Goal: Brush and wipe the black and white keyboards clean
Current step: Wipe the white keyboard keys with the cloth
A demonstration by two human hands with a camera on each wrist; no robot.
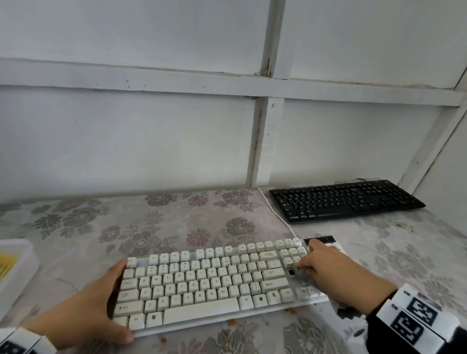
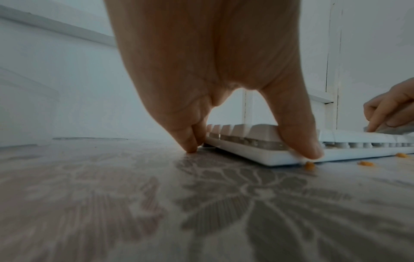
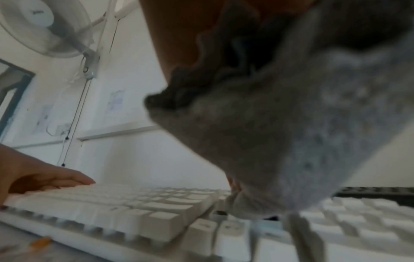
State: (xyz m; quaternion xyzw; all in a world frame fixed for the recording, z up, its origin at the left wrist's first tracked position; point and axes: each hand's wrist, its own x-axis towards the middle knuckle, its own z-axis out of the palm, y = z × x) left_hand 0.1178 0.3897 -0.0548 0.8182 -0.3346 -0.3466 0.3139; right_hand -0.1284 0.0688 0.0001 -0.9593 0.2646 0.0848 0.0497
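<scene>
Head view: at 7 o'clock the left hand (image 1: 90, 307) braces the white keyboard (image 1: 210, 286), fingers straight; at 4 o'clock the right hand (image 1: 338, 274) grips a grey cloth (image 3: 280, 141) on its keys. Orange crumbs (image 2: 310, 165) remain; at 2 o'clock the black keyboard (image 1: 344, 200) probably awaits wiping.

This looks like a plain room in a home or small workspace. A table (image 1: 170, 222) covered in a grey floral cloth fills the lower half of the head view, against a white-painted panel wall (image 1: 121, 130) crossed by wooden battens. A wall fan (image 3: 42, 26) hangs at the upper left of the right wrist view. Two keyboards, white (image 1: 208, 281) and black (image 1: 344, 200), lie on the table; a plastic tray (image 1: 8, 273) sits at lower left.
</scene>
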